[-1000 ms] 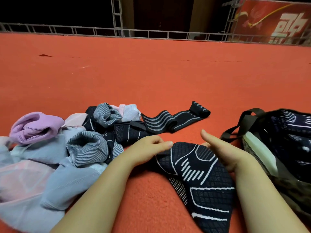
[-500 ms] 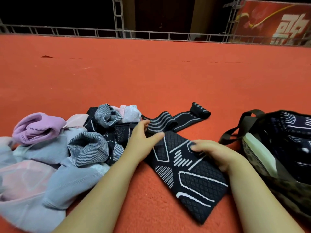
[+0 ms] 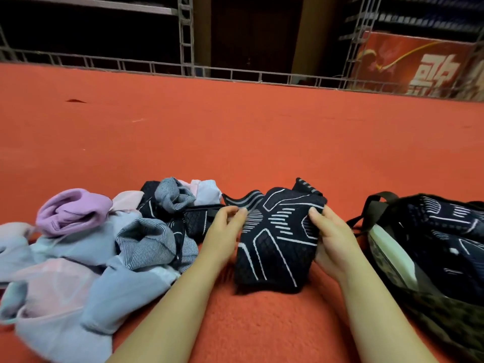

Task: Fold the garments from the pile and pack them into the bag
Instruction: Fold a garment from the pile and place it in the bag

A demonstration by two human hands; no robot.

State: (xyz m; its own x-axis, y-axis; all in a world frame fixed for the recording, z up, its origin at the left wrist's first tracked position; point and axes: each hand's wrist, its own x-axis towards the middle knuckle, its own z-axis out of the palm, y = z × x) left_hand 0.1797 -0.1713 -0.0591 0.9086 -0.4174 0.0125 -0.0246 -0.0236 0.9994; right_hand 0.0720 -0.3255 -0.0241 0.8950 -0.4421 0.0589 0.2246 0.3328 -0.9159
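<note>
My left hand (image 3: pixel 225 229) and right hand (image 3: pixel 328 233) pinch the black knitted garment with white line pattern (image 3: pixel 275 239) at centre frame, its long axis running away from me, just above the orange carpet (image 3: pixel 235 132). My fingers (image 3: pixel 315 214) curl round its edges. The dark patterned fabric bag (image 3: pixel 429 258), lower right, is cut off by the frame; the pastel garment pile (image 3: pixel 86 250) lies lower left.

floor: orange-red carpet (image 3: pixel 235 132) | far edge: grey metal truss railing (image 3: pixel 157 68) | right: red banner (image 3: pixel 413 64) | background: dark
</note>
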